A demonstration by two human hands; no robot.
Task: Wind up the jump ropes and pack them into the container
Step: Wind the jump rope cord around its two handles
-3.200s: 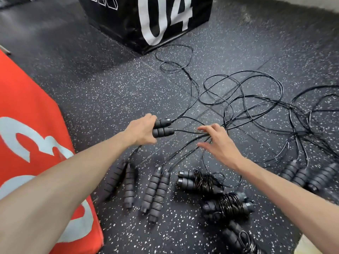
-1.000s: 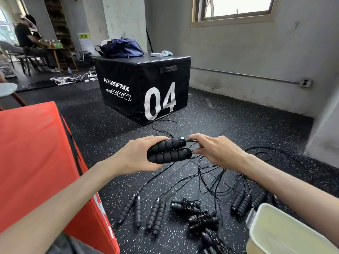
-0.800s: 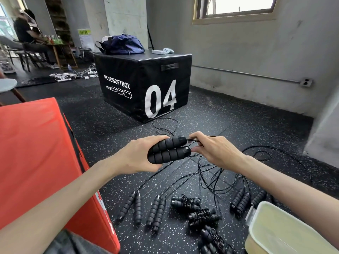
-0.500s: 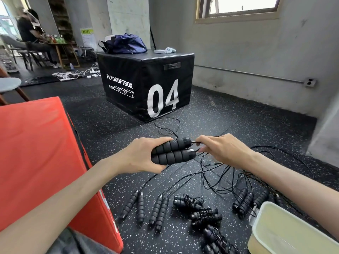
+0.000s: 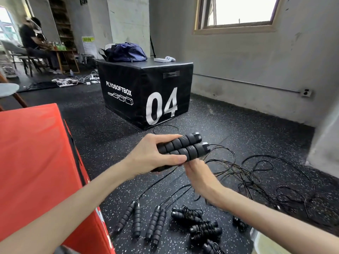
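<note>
Black foam handles (image 5: pixel 181 149), two side by side, sit clasped in the left hand (image 5: pixel 152 156), its fingers and thumb wrapped round their near ends, held above the floor (image 5: pixel 238 136). Their cord (image 5: pixel 225 153) leaves the far ends and drops in loops to the right. Right hand (image 5: pixel 200 176) is just under the handles, blurred; whether it pinches the cord or hangs loose I cannot tell.

Below on the speckled rubber floor lie two unwound pairs (image 5: pixel 145 222) with cords running up and away, and beside them three wound ropes (image 5: pixel 198 224) in a slanting row, the nearest cut by the frame edge. A tangle of loose cord (image 5: pixel 275 184) spreads to the right. Only a pale corner of the container (image 5: pixel 264 242) shows at the bottom right, partly behind the right forearm.

A red box (image 5: pixel 36 162) fills the left side. A black box (image 5: pixel 146 92) marked 04 stands beyond the hands, a blue bag (image 5: pixel 126 52) on top. A person (image 5: pixel 31 37) sits at a table far left, by a window (image 5: pixel 238 11) wall.
</note>
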